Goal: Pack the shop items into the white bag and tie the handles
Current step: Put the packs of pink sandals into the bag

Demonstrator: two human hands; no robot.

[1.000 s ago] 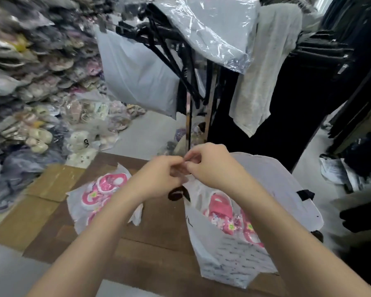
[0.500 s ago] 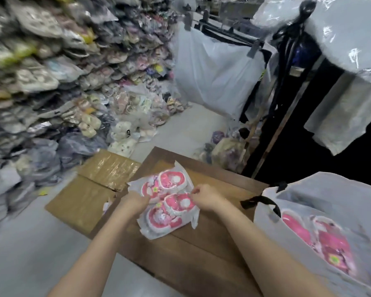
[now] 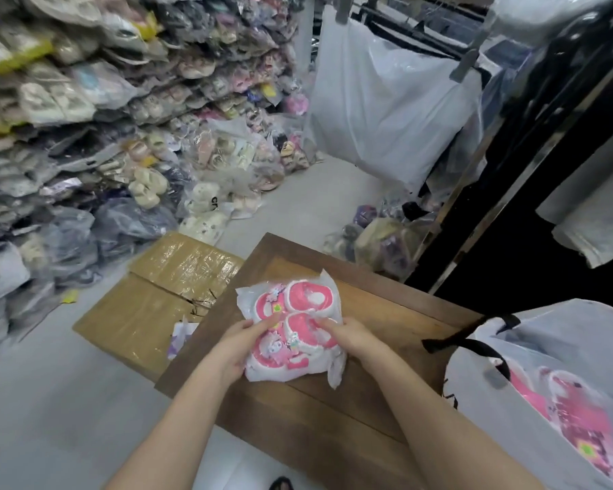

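Two hands (image 3: 231, 353) (image 3: 353, 339), two pink shoe packets (image 3: 299, 300) (image 3: 577, 422), one white bag (image 3: 563, 334), one wooden table (image 3: 333, 419)

1. The head view looks forward and down from the person's head, close over the wooden table (image 3: 333, 436).
2. The left hand (image 3: 234, 348) and right hand (image 3: 351, 337) sit mid-frame; the shop floor (image 3: 315, 192) stretches beyond.

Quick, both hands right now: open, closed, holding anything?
Left hand: closed on the pink shoe packet, left edge.
Right hand: closed on the same packet, right edge.

Even, soft light; blurred, wide-angle-warped edges.
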